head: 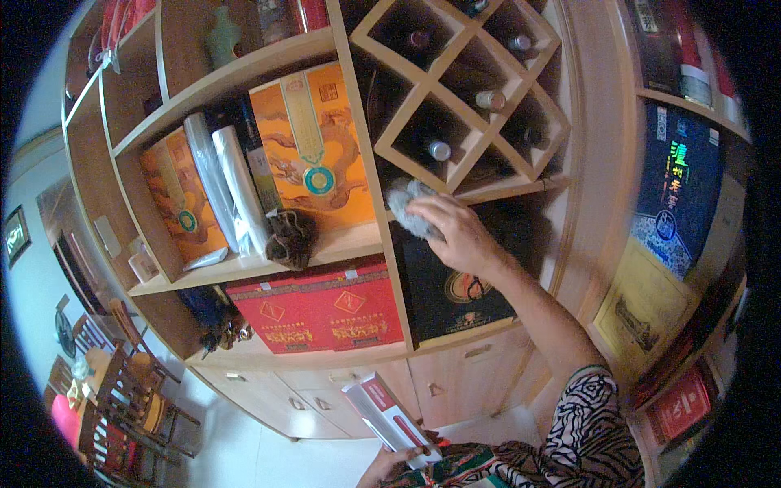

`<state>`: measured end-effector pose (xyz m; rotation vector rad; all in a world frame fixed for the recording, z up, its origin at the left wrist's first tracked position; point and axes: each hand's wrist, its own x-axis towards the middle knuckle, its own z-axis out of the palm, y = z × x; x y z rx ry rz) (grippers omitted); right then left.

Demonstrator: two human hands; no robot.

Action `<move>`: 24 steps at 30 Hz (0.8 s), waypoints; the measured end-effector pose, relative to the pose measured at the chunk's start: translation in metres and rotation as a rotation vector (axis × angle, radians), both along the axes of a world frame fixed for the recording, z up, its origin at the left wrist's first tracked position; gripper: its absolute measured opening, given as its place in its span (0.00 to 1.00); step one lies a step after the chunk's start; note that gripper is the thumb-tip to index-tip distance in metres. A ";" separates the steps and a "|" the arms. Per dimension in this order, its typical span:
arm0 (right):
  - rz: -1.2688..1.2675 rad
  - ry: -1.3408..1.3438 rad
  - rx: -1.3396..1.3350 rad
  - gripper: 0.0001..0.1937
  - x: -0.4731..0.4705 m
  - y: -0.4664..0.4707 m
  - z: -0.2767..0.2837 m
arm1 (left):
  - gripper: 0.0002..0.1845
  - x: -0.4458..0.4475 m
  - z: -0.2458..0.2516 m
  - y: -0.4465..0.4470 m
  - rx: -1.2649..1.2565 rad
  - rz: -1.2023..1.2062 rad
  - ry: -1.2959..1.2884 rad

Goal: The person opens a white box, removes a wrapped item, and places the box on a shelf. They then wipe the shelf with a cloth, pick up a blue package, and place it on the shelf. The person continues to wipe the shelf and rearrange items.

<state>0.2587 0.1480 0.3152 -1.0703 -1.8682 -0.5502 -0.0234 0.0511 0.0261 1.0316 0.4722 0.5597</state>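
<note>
My right hand [460, 235] holds a bunched grey cloth [413, 208] against the wooden cabinet, at the lower left edge of the diamond-shaped wine rack [427, 82]. Below that hand a black box [451, 305] with a round orange emblem stands in its compartment. Low in front of me, my left hand [393, 465] grips a slim white and red box [390, 421], held at a tilt before the lower cabinet doors. Bottle tops, one of them silver [439, 150], show inside the rack.
Left of the rack, shelves hold orange boxes [317, 146], plastic-wrapped rolls [235, 183], a dark brown object [290, 241] and red boxes [317, 311]. More boxes, one dark blue [677, 183], stand at right. Wooden chairs [146, 366] and a table are at lower left.
</note>
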 end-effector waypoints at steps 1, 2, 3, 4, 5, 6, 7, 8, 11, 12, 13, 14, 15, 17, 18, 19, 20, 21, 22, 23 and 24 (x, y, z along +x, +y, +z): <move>0.011 0.010 0.012 0.21 0.001 -0.006 -0.006 | 0.43 0.001 -0.001 0.002 0.014 -0.038 0.000; 0.077 0.027 -0.052 0.20 0.000 -0.013 -0.014 | 0.41 0.000 -0.002 0.001 0.019 -0.029 0.030; 0.158 0.045 -0.111 0.19 0.000 -0.020 -0.024 | 0.41 0.001 -0.002 0.004 0.023 -0.022 0.002; 0.171 0.057 -0.206 0.20 -0.001 -0.030 -0.036 | 0.42 0.001 -0.002 0.006 0.020 -0.019 0.000; 0.209 0.074 -0.298 0.20 -0.001 -0.040 -0.049 | 0.42 0.001 -0.002 0.006 0.016 -0.016 -0.001; 0.242 0.116 -0.378 0.20 0.000 -0.049 -0.062 | 0.42 0.000 0.000 0.006 0.010 -0.012 -0.003; 0.308 0.158 -0.455 0.21 0.001 -0.059 -0.077 | 0.42 0.001 0.002 0.006 0.001 -0.006 -0.004; 0.354 0.207 -0.479 0.21 0.002 -0.065 -0.092 | 0.42 0.001 0.005 0.002 -0.016 0.001 -0.001; 0.334 0.474 -0.859 0.21 0.015 -0.090 -0.140 | 0.43 0.005 0.020 -0.006 -0.122 0.035 -0.070; 0.375 0.570 -0.888 0.21 0.018 -0.097 -0.156 | 0.43 0.007 0.029 -0.001 -0.085 0.058 -0.025; 0.429 0.666 -0.908 0.21 0.021 -0.102 -0.171 | 0.44 0.008 0.040 0.007 -0.023 0.062 -0.043; 0.448 0.773 -0.950 0.21 0.023 -0.108 -0.184 | 0.44 0.009 0.053 0.019 -0.010 0.047 -0.029; 0.492 0.798 -0.949 0.22 0.024 -0.115 -0.196 | 0.44 0.011 0.067 0.029 0.025 0.031 -0.054; 0.472 0.848 -1.002 0.22 0.026 -0.125 -0.210 | 0.43 0.018 0.096 0.043 0.042 0.088 -0.058; 0.541 0.973 -1.048 0.23 0.026 -0.131 -0.214 | 0.43 0.024 0.111 0.048 0.074 0.084 -0.054; 0.569 0.997 -1.047 0.23 0.026 -0.135 -0.215 | 0.43 0.030 0.127 0.054 0.125 0.056 -0.100; 0.608 1.026 -1.048 0.22 0.025 -0.139 -0.215 | 0.43 0.038 0.143 0.061 0.150 -0.005 -0.121; 0.646 1.056 -1.049 0.22 0.024 -0.143 -0.215 | 0.42 0.046 0.158 0.066 0.178 -0.051 -0.082; 0.610 1.063 -1.058 0.22 0.022 -0.146 -0.214 | 0.40 0.054 0.172 0.071 0.163 -0.101 -0.129; 0.574 1.070 -1.065 0.21 0.020 -0.150 -0.213 | 0.38 0.063 0.186 0.076 0.155 -0.159 -0.189; 0.552 1.065 -1.072 0.21 0.019 -0.152 -0.211 | 0.38 0.071 0.197 0.081 0.140 -0.184 -0.199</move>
